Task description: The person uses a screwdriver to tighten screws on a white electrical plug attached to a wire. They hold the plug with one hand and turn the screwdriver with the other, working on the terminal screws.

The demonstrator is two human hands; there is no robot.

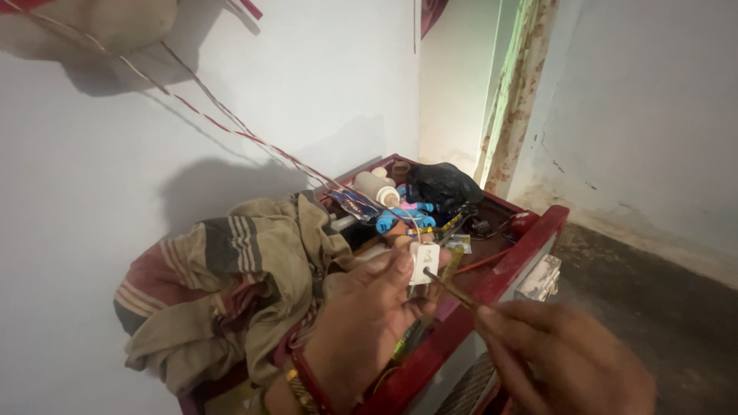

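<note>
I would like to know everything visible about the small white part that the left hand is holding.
The small white part is a roughly rectangular block, which looks like plastic, with a faint mark on its front face. It stands upright, pinched between the thumb and fingers of the left hand above the edge of the red tray. The tip of a thin tool, held by the right hand, touches its lower right side. Thin wires seem to run from its top; details are blurred.
</note>
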